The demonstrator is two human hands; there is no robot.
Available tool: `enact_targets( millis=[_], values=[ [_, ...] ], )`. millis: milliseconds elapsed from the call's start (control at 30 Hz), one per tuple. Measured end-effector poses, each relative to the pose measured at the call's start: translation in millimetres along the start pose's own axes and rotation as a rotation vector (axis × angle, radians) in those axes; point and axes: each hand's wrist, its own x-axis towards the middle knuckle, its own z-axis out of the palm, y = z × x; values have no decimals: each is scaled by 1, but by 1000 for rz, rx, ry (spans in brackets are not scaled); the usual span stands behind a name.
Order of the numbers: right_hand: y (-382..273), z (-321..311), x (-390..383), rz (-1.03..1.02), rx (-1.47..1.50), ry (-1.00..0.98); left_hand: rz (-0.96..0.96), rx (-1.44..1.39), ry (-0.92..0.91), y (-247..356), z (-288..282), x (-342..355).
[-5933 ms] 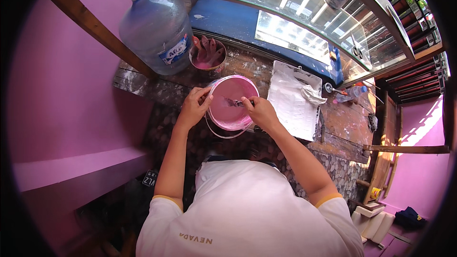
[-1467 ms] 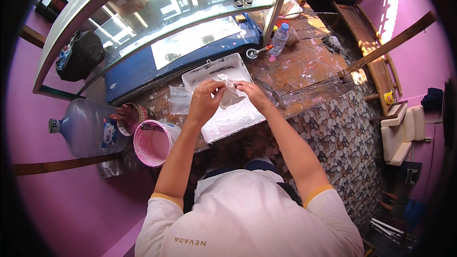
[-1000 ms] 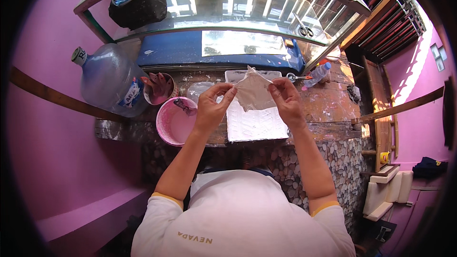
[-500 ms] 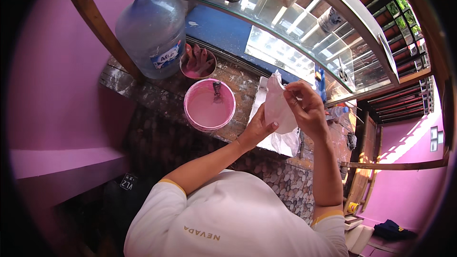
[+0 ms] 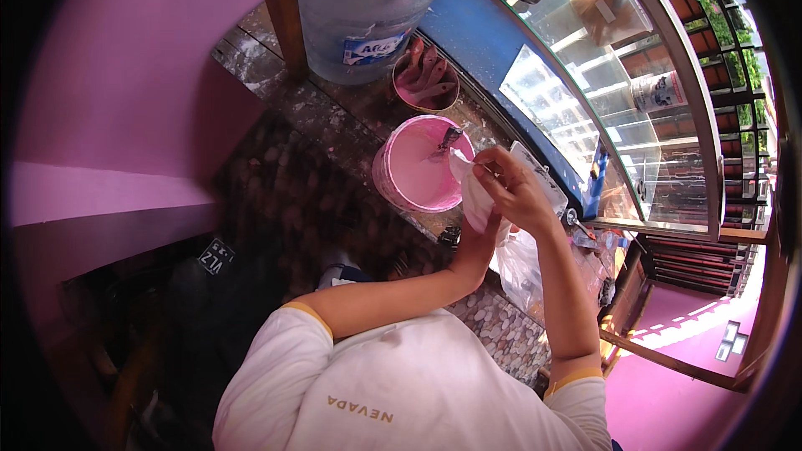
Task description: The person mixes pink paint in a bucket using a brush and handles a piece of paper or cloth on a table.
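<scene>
My right hand [image 5: 514, 188] pinches the top of a thin, pale, cloth-like piece [image 5: 468, 192] just beside the pink bucket [image 5: 384, 178], overlapping its right rim in view. My left hand [image 5: 483, 242] is closed on the lower part of this piece, its fingers partly hidden. Pale pink liquid [image 5: 413, 167] lies in the bucket, with a paint-smeared brush [image 5: 444, 142] leaning inside. Behind my hands are a white tray [image 5: 551, 188], mostly covered, and a crumpled clear plastic bag [image 5: 522, 276]. A small dark object [image 5: 449, 236] sits by the bucket's base.
A large water jug [image 5: 359, 8] and a can of pink-stained brushes [image 5: 430, 96] stand behind the bucket on the stained wooden bench [image 5: 326, 108]. A glass case [image 5: 618, 142] runs along the back right, a wooden post [image 5: 280, 17] beside the jug. Pink walls [image 5: 109, 75] flank the space.
Earlier my hands held the bucket and brush, then spread the pale piece over the tray. In the last second they have shifted it toward the bucket as the view swung leftward.
</scene>
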Motion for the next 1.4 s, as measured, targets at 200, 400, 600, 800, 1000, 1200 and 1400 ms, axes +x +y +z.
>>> enact_targets(
  millis=[200,400,600,800,1000,1200,1400],
  values=[
    [30,27,19,14,66,5,6,-74,-15,2,-10,12],
    [22,32,26,163,-170,-67,18,-9,32,1,-16,20],
    [29,32,23,154,-366,-93,60,40,63,5,-10,23],
    [12,26,25,227,-385,-220,-74,29,49,1,-15,28],
    [16,25,26,267,-430,-262,-5,72,67,-17,-19,38],
    [25,21,28,300,-405,-308,-75,39,76,2,-11,32],
    [28,24,31,304,-439,-309,-20,24,107,-2,-11,36]
  ],
)
